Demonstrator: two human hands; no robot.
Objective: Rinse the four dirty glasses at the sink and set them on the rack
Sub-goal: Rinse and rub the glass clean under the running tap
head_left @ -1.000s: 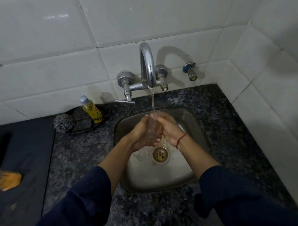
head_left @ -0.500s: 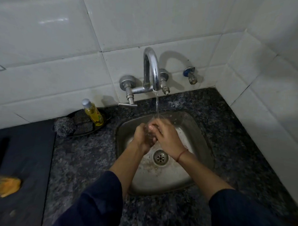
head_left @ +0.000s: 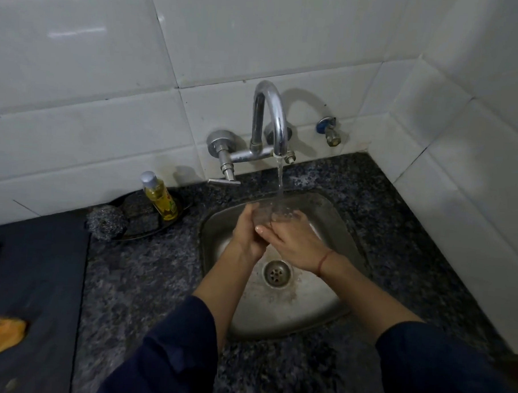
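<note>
A small clear drinking glass (head_left: pixel 268 216) sits under the thin stream from the curved chrome tap (head_left: pixel 270 116), over the round steel sink (head_left: pixel 334 217). The left hand (head_left: pixel 247 234) is wrapped around its side; the right hand (head_left: pixel 294 242) lies against it from the other side, fingers curled on the wall. To rinse well, I would tilt the mouth into the stream, turn the glass so water sweeps the whole wall, and grip firmly, since wet glass is likely slippery. No rack shows on the speckled dark granite bench (head_left: pixel 147 268).

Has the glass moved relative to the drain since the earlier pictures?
Yes. The glass now sits farther from the drain, toward the tap.
</note>
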